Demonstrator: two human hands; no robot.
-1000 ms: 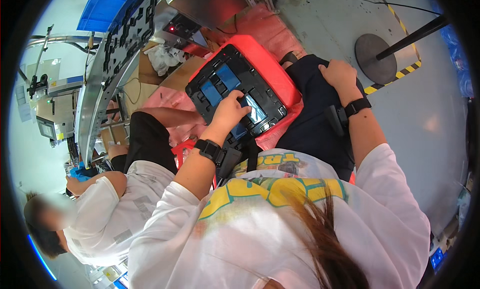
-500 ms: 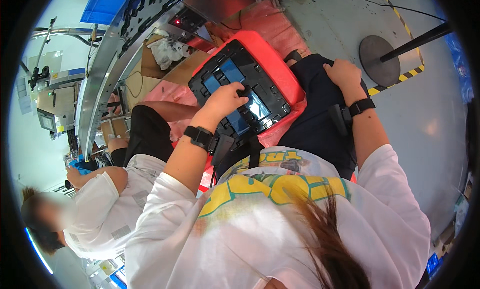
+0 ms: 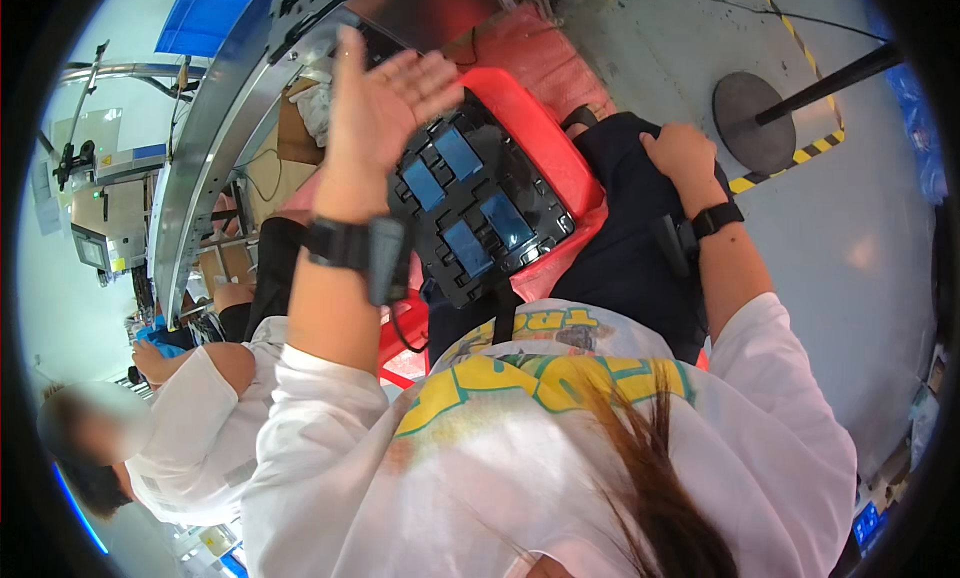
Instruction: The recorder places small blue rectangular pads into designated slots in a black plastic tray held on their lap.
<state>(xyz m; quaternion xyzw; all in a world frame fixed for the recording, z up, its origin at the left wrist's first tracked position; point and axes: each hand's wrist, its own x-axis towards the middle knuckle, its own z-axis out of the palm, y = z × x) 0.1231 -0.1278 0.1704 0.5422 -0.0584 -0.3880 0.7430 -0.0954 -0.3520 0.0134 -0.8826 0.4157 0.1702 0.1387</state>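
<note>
My left hand (image 3: 385, 103) is raised above the far left corner of a black plastic tray (image 3: 462, 203). Its fingers are spread, the palm shows, and nothing is in it. Several flat rectangular panels with blue faces, one of them a glossy panel (image 3: 508, 222), lie in the tray's recesses. The tray rests tilted on a red plastic surface (image 3: 545, 143) in front of my lap. My right hand (image 3: 683, 156) lies on my dark-trousered thigh, to the right of the tray. Its fingers are curled in, with nothing visible in them.
A metal machine frame (image 3: 225, 128) runs along the left, with a cardboard box (image 3: 295, 128) beside it. A seated co-worker in a white shirt (image 3: 200, 408) is at my left. A post on a round black base (image 3: 755, 123) stands on the floor at right, near striped tape (image 3: 805, 153).
My left hand has lifted off the panels in the tray, moving up and to the left, and its fingers have opened. My right hand stays on my thigh.
</note>
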